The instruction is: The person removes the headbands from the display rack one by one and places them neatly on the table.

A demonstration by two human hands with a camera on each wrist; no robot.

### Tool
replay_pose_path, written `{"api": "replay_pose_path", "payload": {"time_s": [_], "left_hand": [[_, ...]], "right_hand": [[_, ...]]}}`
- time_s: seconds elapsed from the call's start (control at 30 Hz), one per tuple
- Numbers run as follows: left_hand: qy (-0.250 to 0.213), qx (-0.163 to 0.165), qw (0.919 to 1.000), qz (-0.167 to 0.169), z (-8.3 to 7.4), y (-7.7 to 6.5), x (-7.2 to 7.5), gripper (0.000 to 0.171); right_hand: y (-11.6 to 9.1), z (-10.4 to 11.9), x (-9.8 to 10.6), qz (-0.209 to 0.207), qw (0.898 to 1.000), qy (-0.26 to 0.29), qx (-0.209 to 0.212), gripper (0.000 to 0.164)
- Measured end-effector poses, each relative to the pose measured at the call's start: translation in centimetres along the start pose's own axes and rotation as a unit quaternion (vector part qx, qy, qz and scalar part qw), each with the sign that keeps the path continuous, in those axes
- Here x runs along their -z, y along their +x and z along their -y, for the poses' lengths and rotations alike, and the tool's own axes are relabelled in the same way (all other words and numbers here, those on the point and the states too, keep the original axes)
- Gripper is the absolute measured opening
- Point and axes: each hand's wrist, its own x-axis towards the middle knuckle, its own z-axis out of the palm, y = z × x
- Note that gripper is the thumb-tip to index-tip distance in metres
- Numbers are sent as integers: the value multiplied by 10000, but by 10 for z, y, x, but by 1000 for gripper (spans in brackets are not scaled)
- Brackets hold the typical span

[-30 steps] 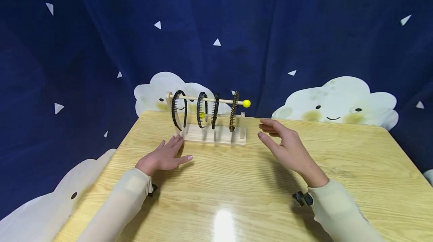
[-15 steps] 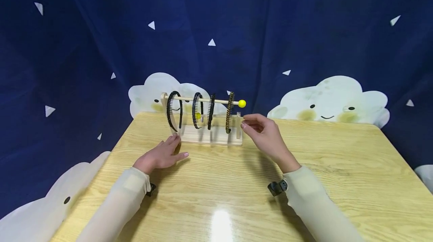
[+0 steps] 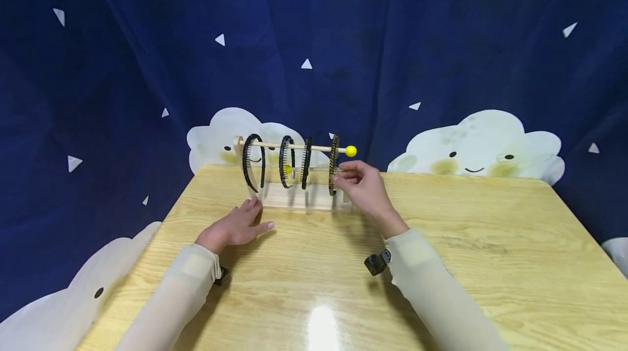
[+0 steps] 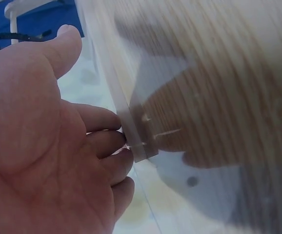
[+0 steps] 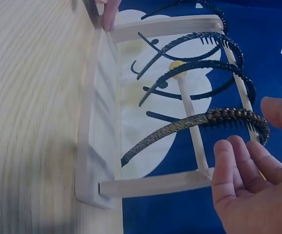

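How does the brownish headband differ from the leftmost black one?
The brownish headband is speckled gold-brown; the leftmost black headband is dark all over. From the head view, the brownish headband appears nearly edge-on, while the leftmost black headband shows as an open loop. The right hand is at the brownish headband; no hand is on the leftmost black headband. Both hang over the same rod and have comb teeth.

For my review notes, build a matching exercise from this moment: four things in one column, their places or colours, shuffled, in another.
1. left hand
2. right hand
3. backdrop
4. gold-speckled headband

A. dark blue with white triangles
B. at the headband
C. on the upper rod, nearest its yellow knob
D. by the stand base's left end

Pairs: 1-D, 2-B, 3-A, 4-C
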Motion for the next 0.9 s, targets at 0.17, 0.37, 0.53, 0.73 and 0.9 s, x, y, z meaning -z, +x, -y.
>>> {"api": "replay_pose_path", "payload": {"time_s": [0.17, 0.37, 0.53, 0.73, 0.9], "left_hand": [[34, -16, 10000, -38, 3, 1, 0, 83], [-25, 4, 10000, -19, 5, -1, 3, 82], [-72, -88, 9999, -85, 7, -3, 2, 81], [-74, -140, 9998, -100, 9, -2, 1, 82], [-53, -134, 9998, -97, 8, 1, 3, 82]], "right_hand": [[5, -3, -8, -139, 9999, 28, 78, 35], [10, -6, -17, -244, 9996, -114, 49, 37], [12, -6, -23, -331, 9993, 95, 138, 29], [14, -6, -25, -283, 9982, 481, 222, 22], [16, 0, -21, -233, 9977, 525, 347, 22]]}}
